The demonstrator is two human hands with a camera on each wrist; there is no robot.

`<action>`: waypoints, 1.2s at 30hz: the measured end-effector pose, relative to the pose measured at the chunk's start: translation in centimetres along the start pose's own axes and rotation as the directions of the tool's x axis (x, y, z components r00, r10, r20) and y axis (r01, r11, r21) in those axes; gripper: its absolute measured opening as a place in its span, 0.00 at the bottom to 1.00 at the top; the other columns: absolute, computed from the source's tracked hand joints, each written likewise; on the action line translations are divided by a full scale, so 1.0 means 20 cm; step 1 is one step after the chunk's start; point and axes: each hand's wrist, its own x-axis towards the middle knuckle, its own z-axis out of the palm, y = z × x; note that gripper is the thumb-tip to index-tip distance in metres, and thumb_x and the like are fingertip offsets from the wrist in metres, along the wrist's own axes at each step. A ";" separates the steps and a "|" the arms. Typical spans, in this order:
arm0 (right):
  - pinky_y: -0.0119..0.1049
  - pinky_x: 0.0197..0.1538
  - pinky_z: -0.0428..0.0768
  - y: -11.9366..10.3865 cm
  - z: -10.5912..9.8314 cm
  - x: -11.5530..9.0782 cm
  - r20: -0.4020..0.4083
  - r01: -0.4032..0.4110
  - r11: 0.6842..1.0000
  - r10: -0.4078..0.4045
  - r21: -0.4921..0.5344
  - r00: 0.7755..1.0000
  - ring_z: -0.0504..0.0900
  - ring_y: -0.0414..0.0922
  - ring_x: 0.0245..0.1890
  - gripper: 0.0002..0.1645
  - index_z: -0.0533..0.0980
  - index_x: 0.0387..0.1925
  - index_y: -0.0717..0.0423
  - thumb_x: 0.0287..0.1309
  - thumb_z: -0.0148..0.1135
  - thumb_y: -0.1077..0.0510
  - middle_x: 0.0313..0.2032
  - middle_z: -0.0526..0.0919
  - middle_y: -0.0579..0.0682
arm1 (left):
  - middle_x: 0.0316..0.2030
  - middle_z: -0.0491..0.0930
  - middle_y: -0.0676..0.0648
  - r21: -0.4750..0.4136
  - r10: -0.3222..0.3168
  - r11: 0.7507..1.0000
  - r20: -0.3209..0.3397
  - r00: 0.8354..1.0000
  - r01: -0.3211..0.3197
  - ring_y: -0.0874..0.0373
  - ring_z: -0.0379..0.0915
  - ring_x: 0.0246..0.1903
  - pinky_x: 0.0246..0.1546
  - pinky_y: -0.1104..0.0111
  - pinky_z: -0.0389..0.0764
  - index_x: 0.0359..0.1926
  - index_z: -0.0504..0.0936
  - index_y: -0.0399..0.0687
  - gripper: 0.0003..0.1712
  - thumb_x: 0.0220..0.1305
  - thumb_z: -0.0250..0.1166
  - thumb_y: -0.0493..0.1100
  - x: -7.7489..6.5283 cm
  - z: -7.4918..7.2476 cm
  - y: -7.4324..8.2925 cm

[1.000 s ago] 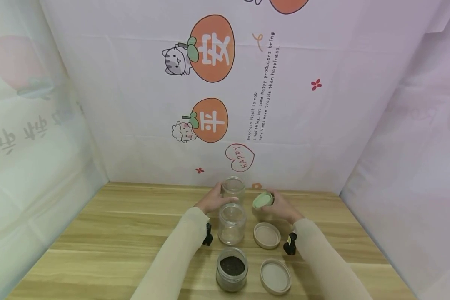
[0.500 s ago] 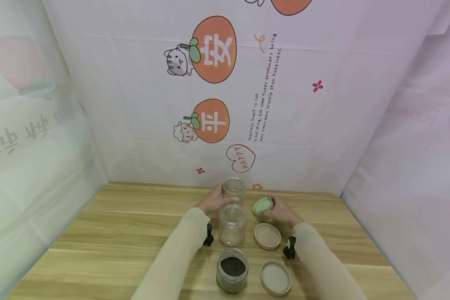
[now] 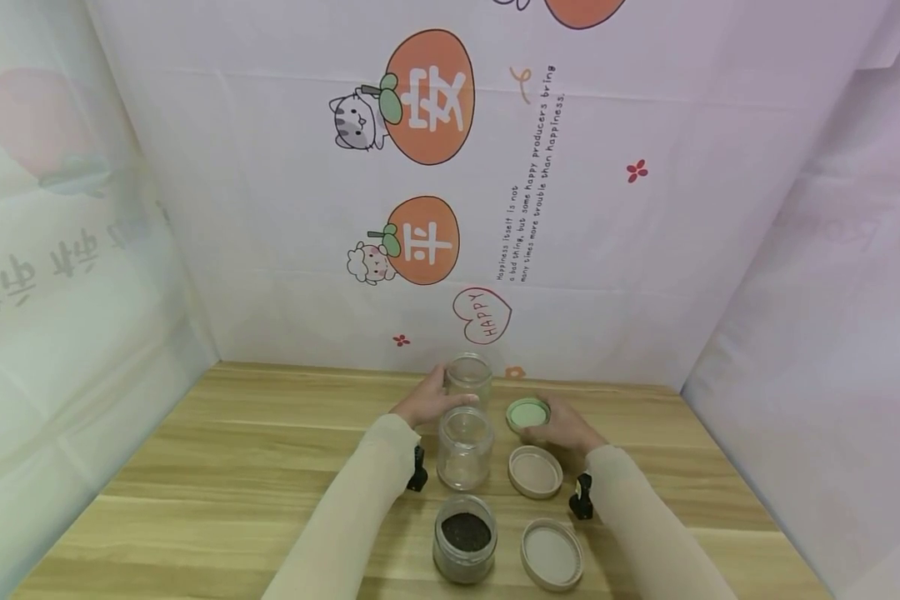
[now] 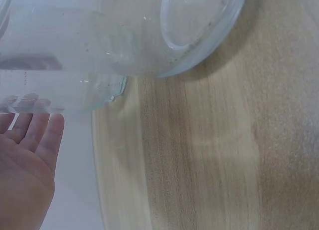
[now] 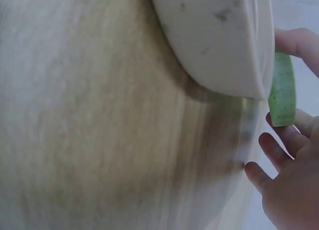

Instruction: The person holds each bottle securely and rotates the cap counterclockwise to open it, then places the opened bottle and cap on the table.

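At the back of the wooden table, my left hand (image 3: 426,402) holds a clear glass jar (image 3: 470,372), thumb across its front and the other fingers round its far side. A second clear jar (image 3: 464,468) stands directly in front of it. My right hand (image 3: 568,427) pinches a green jar lid (image 3: 528,414) between thumb and fingers, low over the table with its hollow side up. The right wrist view shows the green lid (image 5: 283,93) edge-on, the lower fingers spread below it. A beige lid (image 3: 535,473) lies just in front of that hand.
Nearest the front stands a glass jar (image 3: 462,565) holding dark granules, with another beige lid (image 3: 551,555) to its right. A printed white cloth (image 3: 570,333) hangs behind the table, and pale cloth walls rise at both sides.
My right hand has lowered the green lid towards the table and tilted it flatter. The left hand stays on the back jar.
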 end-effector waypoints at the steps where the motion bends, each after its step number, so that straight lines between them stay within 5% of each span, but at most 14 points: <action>1: 0.63 0.65 0.67 0.01 0.00 0.00 0.001 0.002 1.000 -0.002 -0.013 1.000 0.68 0.68 0.64 0.54 0.56 0.70 0.76 0.53 0.76 0.55 0.65 0.66 0.74 | 0.72 0.59 0.37 0.000 0.001 1.000 -0.001 1.000 -0.001 0.40 0.53 0.72 0.70 0.45 0.58 0.75 0.55 0.44 0.51 0.62 0.72 0.57 0.00 0.00 0.00; 17: 0.59 0.61 0.72 0.06 0.01 0.00 0.048 0.032 0.996 -0.028 -0.087 0.998 0.72 0.64 0.59 0.57 0.55 0.71 0.76 0.54 0.74 0.48 0.62 0.68 0.72 | 0.73 0.58 0.36 -0.009 -0.019 1.000 -0.002 1.000 0.019 0.40 0.53 0.72 0.70 0.45 0.57 0.76 0.53 0.42 0.54 0.60 0.73 0.59 -0.01 0.00 0.01; 25: 0.57 0.57 0.76 0.03 -0.01 -0.02 0.060 0.043 0.999 -0.042 -0.003 0.997 0.76 0.59 0.54 0.50 0.59 0.68 0.74 0.55 0.74 0.51 0.56 0.74 0.67 | 0.73 0.57 0.37 -0.006 -0.022 1.000 -0.009 1.000 0.022 0.40 0.53 0.72 0.70 0.45 0.58 0.76 0.53 0.43 0.55 0.60 0.73 0.59 -0.01 0.01 0.02; 36: 0.64 0.65 0.67 0.02 -0.04 -0.07 0.068 -0.032 0.999 0.030 0.024 0.997 0.62 0.70 0.67 0.57 0.49 0.74 0.72 0.58 0.72 0.50 0.69 0.59 0.75 | 0.72 0.59 0.40 0.011 -0.007 1.000 -0.030 1.000 0.007 0.42 0.57 0.70 0.68 0.47 0.62 0.75 0.56 0.45 0.53 0.59 0.74 0.58 -0.03 0.00 0.03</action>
